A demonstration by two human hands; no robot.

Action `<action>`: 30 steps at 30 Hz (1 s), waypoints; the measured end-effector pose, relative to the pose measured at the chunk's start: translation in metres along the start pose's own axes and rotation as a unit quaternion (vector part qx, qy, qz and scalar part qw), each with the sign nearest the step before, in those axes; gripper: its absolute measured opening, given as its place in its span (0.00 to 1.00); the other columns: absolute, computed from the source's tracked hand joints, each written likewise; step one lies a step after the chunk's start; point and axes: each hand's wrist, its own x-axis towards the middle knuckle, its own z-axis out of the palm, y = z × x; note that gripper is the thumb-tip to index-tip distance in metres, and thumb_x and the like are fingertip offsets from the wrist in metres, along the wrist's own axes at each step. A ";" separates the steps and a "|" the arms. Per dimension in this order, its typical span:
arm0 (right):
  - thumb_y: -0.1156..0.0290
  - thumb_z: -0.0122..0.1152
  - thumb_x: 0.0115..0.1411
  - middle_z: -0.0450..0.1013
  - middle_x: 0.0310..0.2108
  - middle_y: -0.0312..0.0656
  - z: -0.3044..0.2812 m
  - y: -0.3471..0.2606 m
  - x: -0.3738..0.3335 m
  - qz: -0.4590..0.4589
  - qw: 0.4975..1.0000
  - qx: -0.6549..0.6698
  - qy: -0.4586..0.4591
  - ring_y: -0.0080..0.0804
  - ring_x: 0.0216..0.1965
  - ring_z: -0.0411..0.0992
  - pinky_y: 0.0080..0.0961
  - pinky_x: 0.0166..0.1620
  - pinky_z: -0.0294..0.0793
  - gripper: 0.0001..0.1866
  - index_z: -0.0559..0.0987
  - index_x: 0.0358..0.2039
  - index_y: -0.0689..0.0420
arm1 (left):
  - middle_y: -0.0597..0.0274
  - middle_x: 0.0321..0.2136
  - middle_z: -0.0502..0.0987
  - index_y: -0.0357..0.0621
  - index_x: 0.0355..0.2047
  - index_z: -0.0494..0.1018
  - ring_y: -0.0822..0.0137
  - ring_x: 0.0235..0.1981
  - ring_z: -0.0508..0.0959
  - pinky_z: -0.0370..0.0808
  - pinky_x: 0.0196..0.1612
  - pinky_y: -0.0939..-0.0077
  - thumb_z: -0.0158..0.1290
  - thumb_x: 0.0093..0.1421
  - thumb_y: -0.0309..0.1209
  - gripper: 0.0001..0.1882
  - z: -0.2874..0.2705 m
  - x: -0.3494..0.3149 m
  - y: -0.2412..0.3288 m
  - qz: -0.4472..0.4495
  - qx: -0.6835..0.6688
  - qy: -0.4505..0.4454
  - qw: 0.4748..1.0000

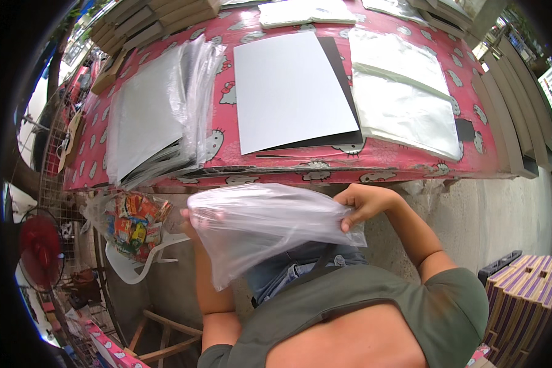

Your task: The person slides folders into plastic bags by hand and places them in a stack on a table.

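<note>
A large clear plastic bag (270,214) is stretched between my two hands in front of the table's near edge. My right hand (368,203) pinches its right end between thumb and fingers. At the bag's left end is my left hand (196,218), closed on the film and partly seen through it. On the table beyond lies a white sheet (294,92) over a dark board (340,80). To its left is a stack of sheets in clear plastic (150,113); to its right, a pile of folded clear bags (405,110).
The pink patterned table (227,165) spans the far side. Brown boards (509,116) stand along its right end, and flat cartons (138,24) are stacked at the back left. A bag of colourful packets (138,224) rests on a white chair (129,270). Striped slatted stacks (527,294) stand lower right.
</note>
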 end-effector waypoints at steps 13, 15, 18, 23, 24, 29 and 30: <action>0.72 0.59 0.50 0.73 0.31 0.40 -0.052 0.012 -0.014 0.048 0.941 0.078 0.325 0.24 0.34 0.70 0.23 0.37 0.67 0.15 0.73 0.38 0.66 | 0.64 0.28 0.72 0.43 0.30 0.70 0.72 0.28 0.72 0.71 0.33 0.75 0.48 0.56 0.28 0.03 0.015 0.063 -0.019 0.032 0.109 0.220 0.969; 0.70 0.60 0.49 0.73 0.31 0.43 -0.057 -0.002 -0.002 0.096 0.891 -0.053 0.440 0.25 0.34 0.69 0.23 0.37 0.67 0.16 0.74 0.37 0.66 | 0.63 0.26 0.72 0.42 0.27 0.68 0.68 0.27 0.71 0.70 0.32 0.71 0.46 0.57 0.28 0.04 -0.005 0.080 -0.019 0.087 0.181 0.236 0.951; 0.68 0.61 0.47 0.73 0.31 0.50 -0.076 -0.023 0.014 0.136 0.810 -0.173 0.544 0.35 0.35 0.71 0.28 0.39 0.68 0.17 0.74 0.35 0.65 | 0.57 0.24 0.72 0.37 0.27 0.67 0.58 0.26 0.71 0.69 0.32 0.66 0.45 0.58 0.29 0.07 -0.011 0.113 -0.037 0.131 0.478 0.358 0.791; 0.68 0.59 0.47 0.71 0.35 0.54 -0.072 -0.004 0.054 0.192 0.699 -0.333 0.603 0.47 0.38 0.70 0.37 0.42 0.68 0.17 0.73 0.37 0.64 | 0.49 0.24 0.73 0.32 0.36 0.68 0.54 0.22 0.71 0.68 0.29 0.68 0.44 0.59 0.31 0.12 -0.034 0.122 -0.042 0.095 0.734 0.388 0.549; 0.68 0.59 0.47 0.71 0.36 0.55 -0.064 -0.006 0.056 0.200 0.689 -0.341 0.608 0.47 0.38 0.70 0.37 0.42 0.68 0.18 0.73 0.37 0.64 | 0.50 0.26 0.74 0.32 0.37 0.68 0.57 0.22 0.72 0.68 0.28 0.69 0.44 0.59 0.31 0.12 -0.043 0.116 -0.043 0.085 0.720 0.398 0.562; 0.76 0.58 0.45 0.73 0.29 0.47 -0.016 0.013 -0.002 0.087 0.784 -0.162 0.593 0.34 0.33 0.72 0.26 0.38 0.70 0.11 0.73 0.31 0.64 | 0.53 0.43 0.72 0.35 0.38 0.67 0.77 0.26 0.71 0.69 0.29 0.83 0.45 0.59 0.28 0.10 0.022 0.039 -0.057 0.121 0.490 0.379 0.776; 0.82 0.57 0.43 0.73 0.27 0.44 -0.002 0.023 -0.015 0.052 0.813 -0.062 0.577 0.28 0.30 0.72 0.22 0.37 0.70 0.09 0.73 0.29 0.64 | 0.50 0.49 0.67 0.34 0.36 0.67 0.76 0.29 0.71 0.68 0.31 0.84 0.45 0.59 0.27 0.08 0.026 0.018 -0.068 0.131 0.395 0.390 0.821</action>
